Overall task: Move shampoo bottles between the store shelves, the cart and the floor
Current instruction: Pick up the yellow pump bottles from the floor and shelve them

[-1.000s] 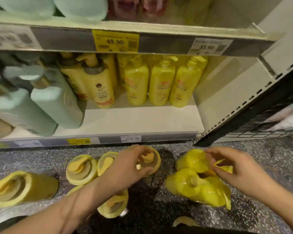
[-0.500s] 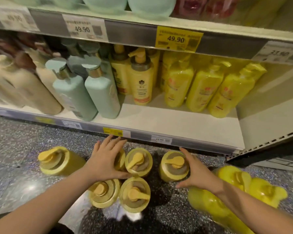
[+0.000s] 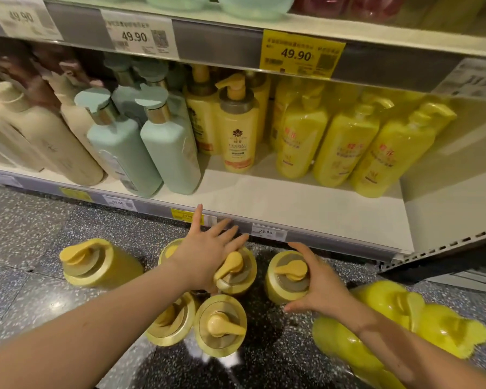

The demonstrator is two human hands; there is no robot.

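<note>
Several pale yellow pump bottles stand upright on the speckled floor [image 3: 26, 234] in front of the bottom shelf [image 3: 292, 211]. My right hand [image 3: 324, 287] curls around the right-most one [image 3: 284, 279], fingers behind it and thumb in front. My left hand [image 3: 208, 254] hovers flat with fingers spread over the middle cluster, covering one bottle [image 3: 167, 249] and touching the pump of another [image 3: 236, 272]. Two more [image 3: 222, 327] [image 3: 171, 321] stand nearer me, and one [image 3: 96, 262] stands apart to the left. Bright yellow bottles [image 3: 393, 304] sit on the floor under my right forearm.
On the bottom shelf stand one matching herbal bottle [image 3: 237, 133], bright yellow bottles [image 3: 348, 141], mint green bottles [image 3: 169, 147] and cream bottles [image 3: 54, 141]. Bare shelf board lies in front of the yellow ones. A shelf with price tags [image 3: 300, 53] overhangs above.
My right hand has curled around the right-most pale bottle. My left hand has moved right, now spread over the middle bottles.
</note>
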